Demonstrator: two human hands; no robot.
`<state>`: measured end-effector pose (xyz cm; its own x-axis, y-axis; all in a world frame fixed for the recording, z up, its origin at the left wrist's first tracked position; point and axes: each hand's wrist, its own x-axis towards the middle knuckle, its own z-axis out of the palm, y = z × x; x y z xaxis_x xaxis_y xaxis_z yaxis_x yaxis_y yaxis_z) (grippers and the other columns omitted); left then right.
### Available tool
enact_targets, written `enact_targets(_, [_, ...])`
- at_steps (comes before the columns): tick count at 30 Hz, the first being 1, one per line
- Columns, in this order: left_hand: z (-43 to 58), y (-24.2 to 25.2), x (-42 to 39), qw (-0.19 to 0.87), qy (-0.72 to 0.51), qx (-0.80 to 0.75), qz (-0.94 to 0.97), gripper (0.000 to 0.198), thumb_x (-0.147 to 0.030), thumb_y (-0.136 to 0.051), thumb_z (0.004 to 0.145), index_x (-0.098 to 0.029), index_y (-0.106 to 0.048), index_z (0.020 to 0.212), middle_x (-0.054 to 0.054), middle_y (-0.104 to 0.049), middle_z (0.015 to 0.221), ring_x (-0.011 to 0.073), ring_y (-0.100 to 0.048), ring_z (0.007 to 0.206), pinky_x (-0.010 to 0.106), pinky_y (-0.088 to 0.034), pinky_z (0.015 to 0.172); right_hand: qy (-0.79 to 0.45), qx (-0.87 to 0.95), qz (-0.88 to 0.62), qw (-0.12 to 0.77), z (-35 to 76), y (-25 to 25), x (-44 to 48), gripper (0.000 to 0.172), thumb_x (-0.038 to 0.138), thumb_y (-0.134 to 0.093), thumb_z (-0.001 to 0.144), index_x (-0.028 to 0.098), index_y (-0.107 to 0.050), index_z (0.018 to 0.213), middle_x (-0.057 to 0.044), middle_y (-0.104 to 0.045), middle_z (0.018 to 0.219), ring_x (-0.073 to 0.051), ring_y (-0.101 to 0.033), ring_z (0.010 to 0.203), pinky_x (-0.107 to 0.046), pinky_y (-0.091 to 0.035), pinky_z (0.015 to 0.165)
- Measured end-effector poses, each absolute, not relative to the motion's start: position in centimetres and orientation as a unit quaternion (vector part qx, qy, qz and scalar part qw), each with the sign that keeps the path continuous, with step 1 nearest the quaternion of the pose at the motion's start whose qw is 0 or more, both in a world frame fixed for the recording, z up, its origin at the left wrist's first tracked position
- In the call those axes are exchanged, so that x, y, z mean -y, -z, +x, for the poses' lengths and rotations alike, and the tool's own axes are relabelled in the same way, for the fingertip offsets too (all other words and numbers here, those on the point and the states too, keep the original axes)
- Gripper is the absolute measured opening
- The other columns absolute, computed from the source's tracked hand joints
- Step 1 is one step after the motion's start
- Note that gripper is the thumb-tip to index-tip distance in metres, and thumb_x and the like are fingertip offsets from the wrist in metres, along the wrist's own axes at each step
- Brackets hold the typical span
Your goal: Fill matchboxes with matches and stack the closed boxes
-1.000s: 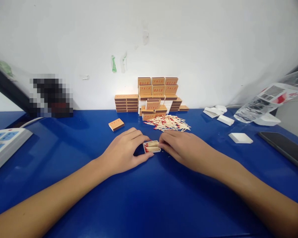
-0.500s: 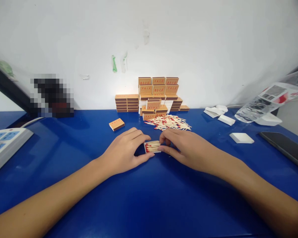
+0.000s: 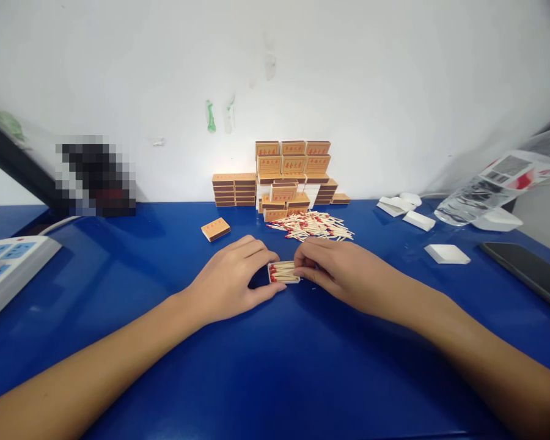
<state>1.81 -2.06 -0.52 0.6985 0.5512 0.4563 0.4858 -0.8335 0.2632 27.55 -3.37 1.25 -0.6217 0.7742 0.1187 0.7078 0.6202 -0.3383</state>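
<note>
A white matchbox tray (image 3: 285, 282) holding red-tipped matches (image 3: 282, 271) lies on the blue table. My left hand (image 3: 238, 275) steadies its left end, thumb along the near side and index finger at the far corner. At the tray's right end, my right hand (image 3: 325, 266) has thumb and fingers pinched together at the plain ends of the matches; its fingertips are partly hidden. Behind my hands spreads a loose pile of matches (image 3: 316, 226). A closed matchbox (image 3: 216, 229) lies beyond my left hand.
Stacked matchboxes (image 3: 293, 165) stand against the wall. White trays (image 3: 447, 254) lie to the right, near a dark phone (image 3: 522, 269) and a tilted plastic bottle (image 3: 476, 189). A white power strip (image 3: 18, 263) sits at the left edge.
My right thumb has drawn in towards the fingers, pinching at the match ends. The tray has shifted very slightly to the right; my left hand stays in place.
</note>
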Motion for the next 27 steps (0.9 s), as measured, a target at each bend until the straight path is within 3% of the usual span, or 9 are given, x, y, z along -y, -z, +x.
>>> enact_targets(8, [1.74, 0.52, 2.08, 0.065, -0.263, -0.285, 0.92, 0.031, -0.04, -0.073, 0.097, -0.015, -0.07, 0.115, 0.01, -0.072, 0.105, 0.0265, -0.066, 0.097, 0.042, -0.057, 0.084, -0.103, 0.883, -0.431, 0.154, 27.53, -1.26, 3.28, 0.012, 0.031, -0.058, 0.106, 0.021, -0.062, 0.101, -0.005, -0.071, 0.095, -0.02, -0.063, 0.079, -0.031, -0.04, 0.069])
enact_targets(12, [1.73, 0.6, 2.07, 0.063, -0.266, -0.283, 0.919, 0.033, -0.04, -0.073, 0.097, -0.014, -0.07, 0.116, 0.01, -0.072, 0.104, 0.0268, -0.066, 0.097, 0.042, -0.057, 0.084, -0.095, 0.885, -0.434, 0.141, 27.34, -1.15, 3.47, 0.012, 0.025, -0.059, 0.104, 0.022, -0.061, 0.092, -0.004, -0.07, 0.091, -0.019, -0.061, 0.075, -0.031, -0.038, 0.066])
enact_targets(27, [1.82, 0.56, 2.1, 0.063, -0.266, -0.286, 0.918, 0.032, -0.04, -0.073, 0.097, -0.015, -0.069, 0.117, 0.01, -0.072, 0.104, 0.027, -0.067, 0.098, 0.042, -0.057, 0.084, -0.092, 0.88, -0.433, 0.174, 26.61, -0.74, 3.57, 0.01, 0.022, -0.058, 0.105, 0.021, -0.062, 0.096, -0.004, -0.068, 0.092, -0.019, -0.062, 0.076, -0.031, -0.042, 0.068])
